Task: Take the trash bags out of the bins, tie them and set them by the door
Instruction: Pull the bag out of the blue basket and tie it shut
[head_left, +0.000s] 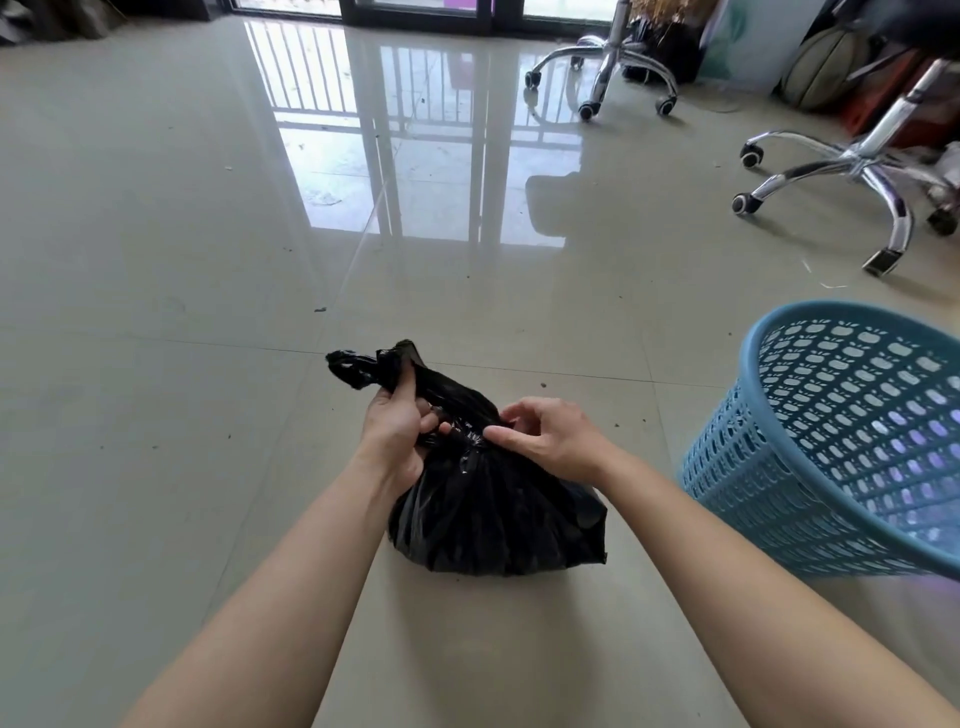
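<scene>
On floor (156, 415), glossy black bag (498, 514), neck clutched by L grip (395, 421), R grip (550, 436).

The trash bag (493, 509) sat on the floor (156, 312) between both forearms. The left hand (395, 431) held its neck on the left, the right hand (550, 439) pinched it on the right. The bin (831, 441) stood right of the bag, two chair bases (852, 171) beyond it.

glossy tiled floor (156, 415), black trash bag (498, 514), blue bin (831, 457), chair bases (857, 161)
</scene>
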